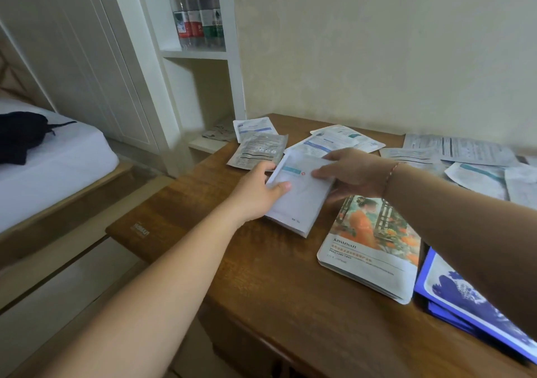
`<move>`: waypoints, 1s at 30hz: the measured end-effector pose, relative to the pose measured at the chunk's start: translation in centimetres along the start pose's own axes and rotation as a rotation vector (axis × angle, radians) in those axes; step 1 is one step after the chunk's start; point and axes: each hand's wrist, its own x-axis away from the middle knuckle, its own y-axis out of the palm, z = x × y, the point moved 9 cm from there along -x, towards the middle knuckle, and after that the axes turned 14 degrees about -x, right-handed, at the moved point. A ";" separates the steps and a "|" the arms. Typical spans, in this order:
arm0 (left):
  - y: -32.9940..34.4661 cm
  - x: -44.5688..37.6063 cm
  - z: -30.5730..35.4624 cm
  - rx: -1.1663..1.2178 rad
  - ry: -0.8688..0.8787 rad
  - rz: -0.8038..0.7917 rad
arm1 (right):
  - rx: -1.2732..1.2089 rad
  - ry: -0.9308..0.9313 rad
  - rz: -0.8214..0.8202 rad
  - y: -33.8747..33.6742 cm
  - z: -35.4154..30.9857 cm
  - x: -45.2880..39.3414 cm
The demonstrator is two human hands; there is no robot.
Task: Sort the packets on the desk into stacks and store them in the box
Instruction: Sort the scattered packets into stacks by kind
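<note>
Now both hands grasp the white stack: left hand at 9 o'clock, right hand at 3; square edges before releasing.

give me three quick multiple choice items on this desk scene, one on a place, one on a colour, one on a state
1. Where do the plastic water bottles stand?
A. on the white shelf
B. on the desk
C. on the bed

2. What colour is the nearest stack of packets at the right edge?
A. green
B. blue
C. red

3. What holds the white packet stack?
A. both hands
B. left hand only
C. nothing

Answers: 1 A, bottles sit in the shelf niche. 2 B, its borders are blue. 3 A, left hand and right hand grip opposite sides.
</note>
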 end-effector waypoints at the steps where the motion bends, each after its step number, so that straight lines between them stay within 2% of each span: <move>1: -0.1 0.3 0.2 -0.080 0.007 0.032 | -0.016 0.054 0.004 -0.1 0.6 -0.3; 7: -0.4 2.7 1.6 -0.431 0.097 0.113 | 0.053 0.153 0.001 -0.1 1.6 -0.9; 11: 0.1 4.6 0.7 -0.490 0.169 -0.083 | 0.170 0.101 0.040 -0.5 0.9 -1.4; 13: 0.4 5.1 0.1 -0.538 0.201 -0.125 | 0.373 0.025 0.115 -1.2 -0.4 -1.5; 16: 0.1 4.9 -0.2 -0.482 0.219 -0.046 | 0.959 -0.182 0.249 -1.1 -3.8 -1.4; 18: 0.0 4.6 0.0 -0.438 0.242 0.012 | 1.173 -0.317 0.230 0.5 -4.4 -1.3; 22: -0.2 4.4 0.3 -0.405 0.265 0.073 | 1.158 -0.237 0.060 2.3 -2.0 -1.2; 30: -0.4 4.3 -0.3 -0.385 0.250 0.148 | 1.104 -0.276 0.115 2.1 -1.2 -0.7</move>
